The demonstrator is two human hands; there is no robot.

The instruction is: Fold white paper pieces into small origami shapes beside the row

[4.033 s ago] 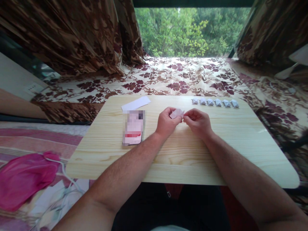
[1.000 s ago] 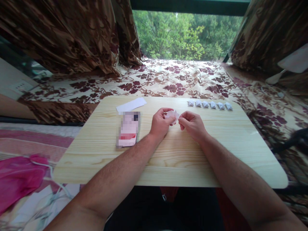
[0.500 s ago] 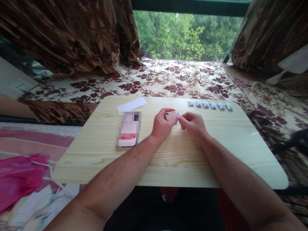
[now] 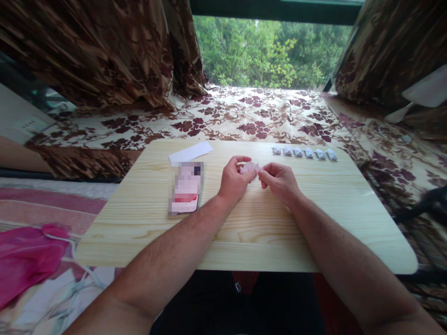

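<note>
A small piece of folded white paper (image 4: 248,166) is held between my two hands above the middle of the wooden table. My left hand (image 4: 234,177) grips its left side, with thumb and fingers curled round it. The fingers of my right hand (image 4: 277,179) pinch the paper's right edge. My fingers hide part of the folds. Several small white folded paper pieces (image 4: 298,152) stand in a row near the table's far right edge. White paper strips (image 4: 190,151) lie at the far left of the table.
A phone (image 4: 186,188), partly blurred out, lies left of my hands on the table (image 4: 258,237). Beyond is a ledge with floral cloth (image 4: 254,111) under a window. A pink cloth (image 4: 31,260), a white cord and papers lie at lower left.
Almost nothing differs. Both hands keep hold of the folded paper in the same place; the view has shifted very slightly.
</note>
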